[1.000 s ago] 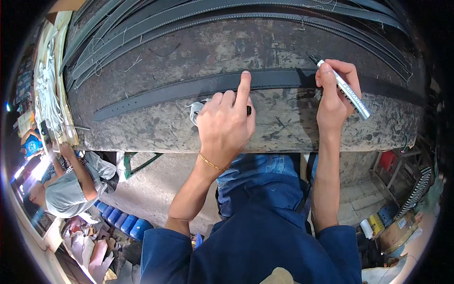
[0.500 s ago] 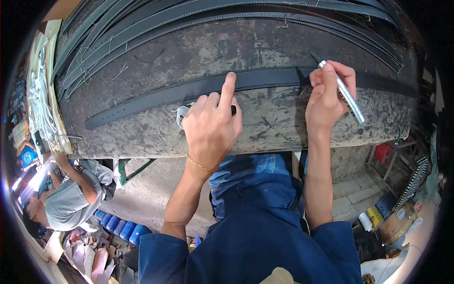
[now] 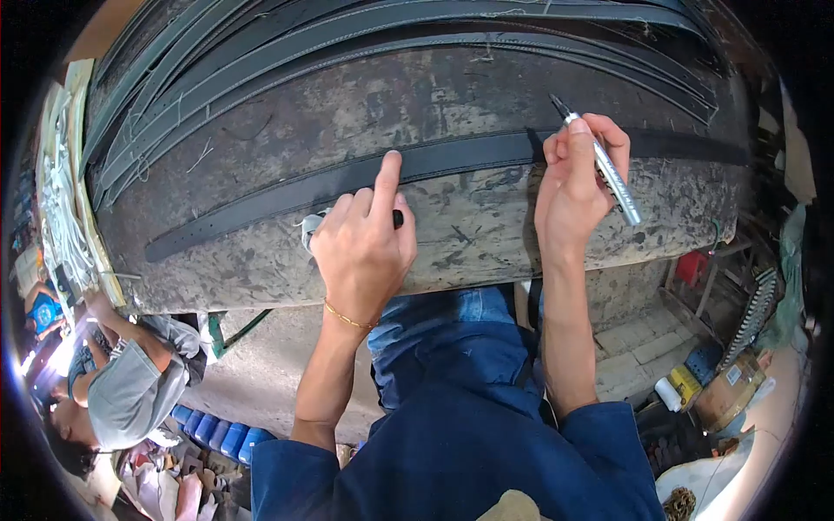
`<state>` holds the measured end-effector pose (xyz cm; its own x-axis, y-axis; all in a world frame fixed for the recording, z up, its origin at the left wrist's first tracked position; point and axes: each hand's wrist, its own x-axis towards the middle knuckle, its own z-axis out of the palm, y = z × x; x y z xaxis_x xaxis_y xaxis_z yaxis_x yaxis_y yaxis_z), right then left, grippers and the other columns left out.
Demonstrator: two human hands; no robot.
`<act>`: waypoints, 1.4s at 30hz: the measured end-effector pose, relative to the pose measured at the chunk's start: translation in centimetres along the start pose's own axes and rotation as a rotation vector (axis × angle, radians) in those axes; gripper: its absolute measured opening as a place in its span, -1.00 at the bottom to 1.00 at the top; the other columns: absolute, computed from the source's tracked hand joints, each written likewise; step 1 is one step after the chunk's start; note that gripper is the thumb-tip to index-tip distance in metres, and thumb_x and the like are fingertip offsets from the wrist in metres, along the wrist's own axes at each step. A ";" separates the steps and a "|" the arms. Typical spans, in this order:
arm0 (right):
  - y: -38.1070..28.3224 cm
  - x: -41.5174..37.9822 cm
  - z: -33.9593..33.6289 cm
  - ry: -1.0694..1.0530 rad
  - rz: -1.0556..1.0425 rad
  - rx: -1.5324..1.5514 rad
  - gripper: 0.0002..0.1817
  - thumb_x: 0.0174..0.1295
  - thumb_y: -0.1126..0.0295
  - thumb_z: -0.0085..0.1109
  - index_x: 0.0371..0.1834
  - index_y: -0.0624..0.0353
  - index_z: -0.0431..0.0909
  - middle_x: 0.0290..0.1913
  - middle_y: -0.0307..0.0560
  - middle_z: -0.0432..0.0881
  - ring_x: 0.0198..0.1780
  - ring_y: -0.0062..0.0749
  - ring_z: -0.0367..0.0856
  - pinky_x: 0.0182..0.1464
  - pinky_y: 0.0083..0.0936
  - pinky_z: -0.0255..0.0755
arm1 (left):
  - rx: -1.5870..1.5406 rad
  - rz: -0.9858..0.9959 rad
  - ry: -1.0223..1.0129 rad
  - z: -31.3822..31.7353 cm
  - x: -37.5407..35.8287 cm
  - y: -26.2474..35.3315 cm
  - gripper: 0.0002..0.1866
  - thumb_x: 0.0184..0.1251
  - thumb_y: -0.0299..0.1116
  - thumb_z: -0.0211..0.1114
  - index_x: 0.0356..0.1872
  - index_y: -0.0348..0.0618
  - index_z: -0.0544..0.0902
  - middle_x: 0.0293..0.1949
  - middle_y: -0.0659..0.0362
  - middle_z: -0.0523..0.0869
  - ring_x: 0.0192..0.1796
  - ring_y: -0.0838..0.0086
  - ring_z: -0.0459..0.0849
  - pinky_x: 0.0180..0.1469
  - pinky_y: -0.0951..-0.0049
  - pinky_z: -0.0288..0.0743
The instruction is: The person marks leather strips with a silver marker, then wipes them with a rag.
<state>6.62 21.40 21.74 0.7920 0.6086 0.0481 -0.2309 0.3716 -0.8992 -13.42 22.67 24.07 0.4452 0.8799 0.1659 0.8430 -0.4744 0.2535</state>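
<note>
A long dark leather belt (image 3: 452, 160) with stitched edges and a row of holes lies across the worn worktable (image 3: 347, 113). My left hand (image 3: 360, 239) rests at the belt's near edge, index finger stretched onto the leather. Its other fingers are curled round a crumpled pale cloth (image 3: 311, 230); a black rounded end (image 3: 398, 219) of something otherwise hidden shows by the thumb. In my right hand (image 3: 578, 178) is a silver marker pen (image 3: 615, 182), held over the belt's right part. Its dark tip points up and away, beyond the belt's far edge.
Several stitched leather straps (image 3: 347, 42) lie along the far side, loose threads among them. White cords (image 3: 65, 200) hang at the left edge. At lower left a person in a grey shirt (image 3: 139, 386) works near several blue containers (image 3: 221, 431). A cardboard box (image 3: 730, 395) stands lower right.
The view has turned slightly, so the table and both hands appear farther left. My grips look the same, and the belt keeps its place on the table.
</note>
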 end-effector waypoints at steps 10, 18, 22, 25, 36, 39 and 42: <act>-1.1 -0.5 0.7 -0.185 -0.013 -0.359 -0.72 0.25 0.61 0.30 0.03 0.29 0.56 -0.19 -0.21 0.62 -0.19 -0.65 0.55 -0.14 -0.68 0.46 | -0.035 -0.094 -0.056 -0.4 0.1 0.9 -0.50 0.33 -0.41 0.24 0.32 0.04 0.55 -0.54 0.07 0.59 -0.52 0.23 0.60 -0.41 0.24 0.44; -1.1 -0.4 0.6 -0.194 -0.019 -0.278 -0.75 0.28 0.58 0.28 0.01 0.28 0.55 -0.23 -0.27 0.61 -0.28 -0.72 0.48 -0.24 -0.72 0.41 | 0.016 -0.095 -0.017 -0.2 -0.1 1.2 -0.49 0.29 -0.40 0.25 0.31 -0.01 0.55 -0.58 0.11 0.57 -0.56 0.27 0.58 -0.50 0.24 0.42; -0.8 -0.2 0.3 -0.204 -0.044 -0.226 -0.76 0.27 0.58 0.28 -0.01 0.28 0.56 -0.21 -0.25 0.63 -0.27 -0.72 0.49 -0.23 -0.71 0.42 | 0.062 -0.092 -0.033 -0.1 0.0 1.4 -0.49 0.29 -0.40 0.24 0.30 -0.01 0.56 -0.57 0.09 0.60 -0.54 0.23 0.61 -0.47 0.20 0.45; -1.2 -0.8 0.2 -0.256 0.069 -0.117 -0.75 0.26 0.59 0.29 0.00 0.31 0.59 -0.17 -0.19 0.67 -0.21 -0.65 0.58 -0.16 -0.68 0.47 | -0.037 -0.137 0.044 0.0 -0.4 1.4 -0.66 0.37 -0.36 0.21 0.15 -0.06 0.64 -0.47 0.00 0.66 -0.41 0.10 0.67 -0.33 0.13 0.50; -1.1 -2.5 0.3 -0.882 0.294 -0.158 -0.80 0.17 0.51 0.41 -0.13 0.24 0.71 -0.17 -0.13 0.75 -0.15 -0.51 0.66 -0.04 -0.53 0.51 | -0.262 -0.158 0.127 0.8 -1.1 0.1 -0.79 0.12 -0.48 0.34 -0.21 -0.17 0.55 -0.43 0.07 0.68 -0.36 0.15 0.70 -0.31 0.21 0.51; -1.4 -2.3 0.9 -1.009 0.097 -0.371 -0.79 0.09 0.48 0.47 -0.18 0.17 0.75 -0.25 -0.12 0.76 -0.24 -0.38 0.65 -0.10 -0.46 0.47 | -0.259 -0.127 0.127 0.5 -0.9 0.0 -0.77 0.11 -0.50 0.33 -0.20 -0.17 0.54 -0.42 0.07 0.68 -0.37 0.15 0.69 -0.33 0.21 0.50; -1.3 -2.2 1.1 -1.065 -0.066 -0.322 -0.75 0.05 0.54 0.48 -0.17 0.24 0.74 -0.32 -0.10 0.75 -0.27 -0.40 0.62 -0.19 -0.47 0.43 | -0.270 -0.064 0.177 1.0 -1.0 0.0 -0.79 0.09 -0.47 0.35 -0.25 -0.12 0.54 -0.48 0.10 0.63 -0.43 0.14 0.65 -0.37 0.18 0.48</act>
<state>4.60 20.34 23.27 -0.1278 0.9423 0.3094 0.0737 0.3201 -0.9445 -13.57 21.82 22.96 0.3145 0.9010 0.2989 0.7468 -0.4292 0.5081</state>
